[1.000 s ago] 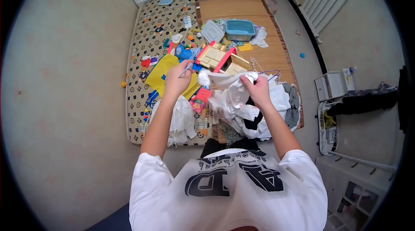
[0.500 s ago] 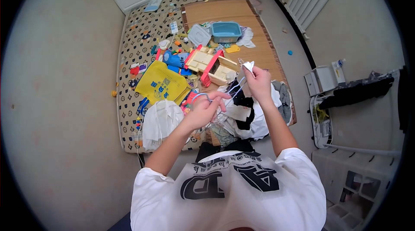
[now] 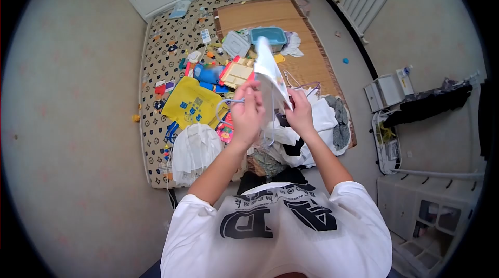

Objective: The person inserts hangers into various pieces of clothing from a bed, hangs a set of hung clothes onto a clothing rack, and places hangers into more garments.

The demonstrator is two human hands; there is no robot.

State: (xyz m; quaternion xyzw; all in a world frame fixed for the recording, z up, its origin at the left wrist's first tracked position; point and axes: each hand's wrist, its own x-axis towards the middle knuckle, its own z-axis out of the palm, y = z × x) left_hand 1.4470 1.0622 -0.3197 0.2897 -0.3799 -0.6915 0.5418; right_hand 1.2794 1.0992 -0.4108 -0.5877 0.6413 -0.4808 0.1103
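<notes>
My left hand [image 3: 246, 114] is closed around a light blue-purple clothes hanger [image 3: 220, 105], whose curved end sticks out to the left. In my right hand [image 3: 300, 116] the fingers pinch the edge of a white garment [image 3: 271, 73] with a small print. This cloth is raised between both hands, blurred at its top. Another purple hanger loop [image 3: 315, 87] shows just beyond my right hand; whether that hand also grips it is unclear. Below and right of the hands lies a pile of white clothes [image 3: 323, 122] with grey and black pieces.
A yellow bag [image 3: 189, 102], a white shirt [image 3: 196, 148] and scattered toys lie on the patterned bed. A cream and red toy house [image 3: 237, 73] and a blue bin [image 3: 268, 36] are farther back. Dark clothes [image 3: 431, 106] hang on a rack at right.
The white garment has been lifted and spread between my hands. My left hand has risen, its fingers now upright, and my right hand has come lower and closer to it.
</notes>
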